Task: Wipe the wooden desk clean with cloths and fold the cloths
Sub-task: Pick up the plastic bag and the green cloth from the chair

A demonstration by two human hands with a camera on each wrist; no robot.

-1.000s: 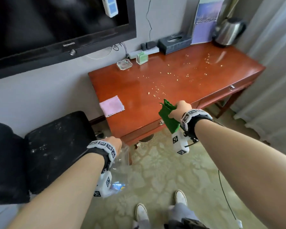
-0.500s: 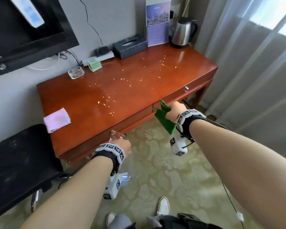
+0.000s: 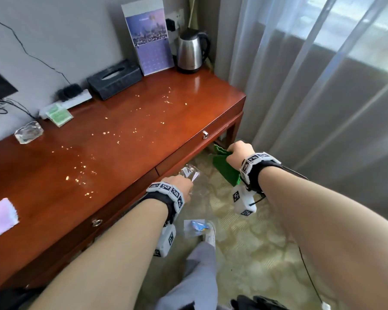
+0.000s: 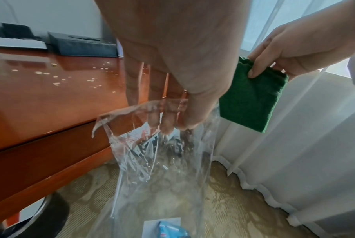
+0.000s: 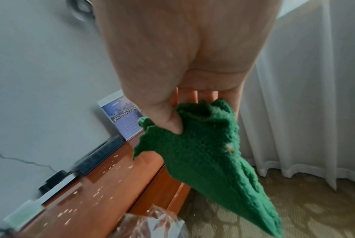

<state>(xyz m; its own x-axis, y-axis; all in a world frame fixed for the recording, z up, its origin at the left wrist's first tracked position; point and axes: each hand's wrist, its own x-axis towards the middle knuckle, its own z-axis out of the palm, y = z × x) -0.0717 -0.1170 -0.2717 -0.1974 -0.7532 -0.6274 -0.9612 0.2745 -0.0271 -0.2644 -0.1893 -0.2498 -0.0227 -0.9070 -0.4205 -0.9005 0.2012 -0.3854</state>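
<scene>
I am reaching both bare forearms forward and down, a marker-covered band circling each wrist. My left hand (image 3: 181,182) is hanging palm-down, its fingers (image 4: 152,103) pointing toward the floor and pinching the top edge of a clear plastic bag (image 4: 162,161) against the thumb. My right hand (image 3: 240,153) is sitting higher and farther forward, just beside the left, its thumb (image 5: 168,119) and fingers gripping the upper edge of a green cloth (image 5: 209,154) that is dangling below the palm. My grey-trousered leg (image 3: 195,276) is stepping forward between the two arms.
</scene>
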